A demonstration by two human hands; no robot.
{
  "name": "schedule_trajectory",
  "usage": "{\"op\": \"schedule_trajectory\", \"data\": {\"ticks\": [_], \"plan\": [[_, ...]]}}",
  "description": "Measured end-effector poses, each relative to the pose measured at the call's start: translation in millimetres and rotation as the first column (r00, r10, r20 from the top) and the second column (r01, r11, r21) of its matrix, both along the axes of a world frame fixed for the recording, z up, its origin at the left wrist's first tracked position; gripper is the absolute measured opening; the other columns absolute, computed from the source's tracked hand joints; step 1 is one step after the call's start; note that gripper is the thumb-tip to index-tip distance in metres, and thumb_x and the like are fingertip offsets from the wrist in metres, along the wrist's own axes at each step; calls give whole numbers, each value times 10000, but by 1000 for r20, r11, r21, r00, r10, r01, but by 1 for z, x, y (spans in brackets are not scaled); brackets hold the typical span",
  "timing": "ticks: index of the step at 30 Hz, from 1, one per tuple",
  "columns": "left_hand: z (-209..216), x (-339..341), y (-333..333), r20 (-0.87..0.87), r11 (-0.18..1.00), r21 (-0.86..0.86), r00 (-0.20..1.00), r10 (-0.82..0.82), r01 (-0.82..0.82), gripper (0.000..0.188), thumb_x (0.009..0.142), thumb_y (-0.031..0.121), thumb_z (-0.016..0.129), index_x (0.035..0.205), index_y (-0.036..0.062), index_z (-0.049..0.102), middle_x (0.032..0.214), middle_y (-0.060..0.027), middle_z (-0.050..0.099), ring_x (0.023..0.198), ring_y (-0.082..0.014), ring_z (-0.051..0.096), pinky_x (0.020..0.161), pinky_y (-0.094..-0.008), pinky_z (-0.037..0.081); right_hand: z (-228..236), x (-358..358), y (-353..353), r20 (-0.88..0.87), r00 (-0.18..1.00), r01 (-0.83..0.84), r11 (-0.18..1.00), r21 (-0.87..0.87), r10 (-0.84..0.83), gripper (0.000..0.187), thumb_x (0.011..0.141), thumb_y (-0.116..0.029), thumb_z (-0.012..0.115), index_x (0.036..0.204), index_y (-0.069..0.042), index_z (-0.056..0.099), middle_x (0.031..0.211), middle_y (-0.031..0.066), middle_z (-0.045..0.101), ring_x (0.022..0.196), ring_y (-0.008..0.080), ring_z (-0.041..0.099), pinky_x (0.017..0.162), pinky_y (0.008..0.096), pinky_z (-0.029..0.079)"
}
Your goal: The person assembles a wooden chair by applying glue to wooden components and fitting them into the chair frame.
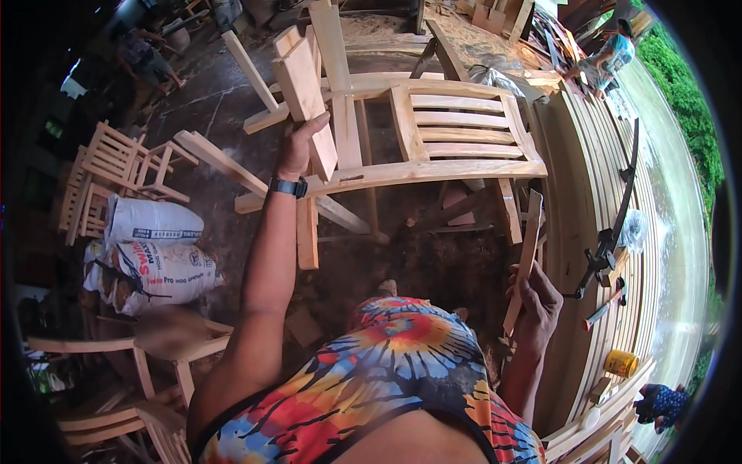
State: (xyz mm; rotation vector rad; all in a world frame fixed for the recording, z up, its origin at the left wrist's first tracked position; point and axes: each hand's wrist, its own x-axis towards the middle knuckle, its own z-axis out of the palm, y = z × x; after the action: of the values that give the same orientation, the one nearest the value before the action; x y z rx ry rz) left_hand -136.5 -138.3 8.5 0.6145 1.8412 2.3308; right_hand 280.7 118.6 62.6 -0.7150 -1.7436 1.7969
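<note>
My left hand (300,147) is closed round the lower end of a pale wooden board (303,91), its thumb across the face. The board leans up over a wooden chair frame (371,176) that lies on its side ahead of me. The frame has a slatted back (462,134), and its legs point toward the left. Low on the right, my right hand (539,300) grips a narrow wooden slat (529,247) near its lower end. That slat points away from me and stands apart from the frame's near rail. Some fingers of the right hand are hidden behind it.
Long planks (591,155) are stacked on the right, bearing a bar clamp (603,259), a hammer (604,308) and a yellow can (621,363). White sacks (158,259) and slatted chairs (116,166) stand left. People (614,54) are farther off. Chair frames (147,371) lie near left.
</note>
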Motion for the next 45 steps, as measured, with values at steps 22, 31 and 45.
{"op": "schedule_trajectory", "data": {"ticks": [22, 31, 45], "plan": [[-5, -17, 33, -356, 900, 78, 831, 427, -429, 508, 807, 177, 883, 1133, -38, 557, 1067, -89, 664, 930, -154, 646, 854, -325, 533, -1, -3, -5, 38, 999, 5, 999, 34, -7, 362, 935, -57, 656, 1288, 14, 680, 1011, 94, 739, 828, 111, 642, 729, 259, 517], [-5, 18, 41, -270, 889, 78, 849, 455, -452, 471, 788, 92, 878, 1107, -59, 565, 1026, -106, 679, 917, -153, 661, 836, -322, 545, -4, -2, -3, 27, 999, 26, 1000, 1, -26, 340, 938, -38, 652, 1270, 26, 686, 997, 91, 738, 822, 107, 650, 721, 248, 529], [-27, 25, 33, -335, 762, 55, 707, 622, -645, 519, 790, 85, 881, 1128, -99, 534, 1050, -131, 654, 926, -166, 643, 855, -334, 537, -8, -15, 7, 61, 998, 0, 1000, 13, -1, 347, 938, -65, 664, 1272, 27, 683, 1004, 89, 743, 826, 114, 649, 732, 259, 520]]}}
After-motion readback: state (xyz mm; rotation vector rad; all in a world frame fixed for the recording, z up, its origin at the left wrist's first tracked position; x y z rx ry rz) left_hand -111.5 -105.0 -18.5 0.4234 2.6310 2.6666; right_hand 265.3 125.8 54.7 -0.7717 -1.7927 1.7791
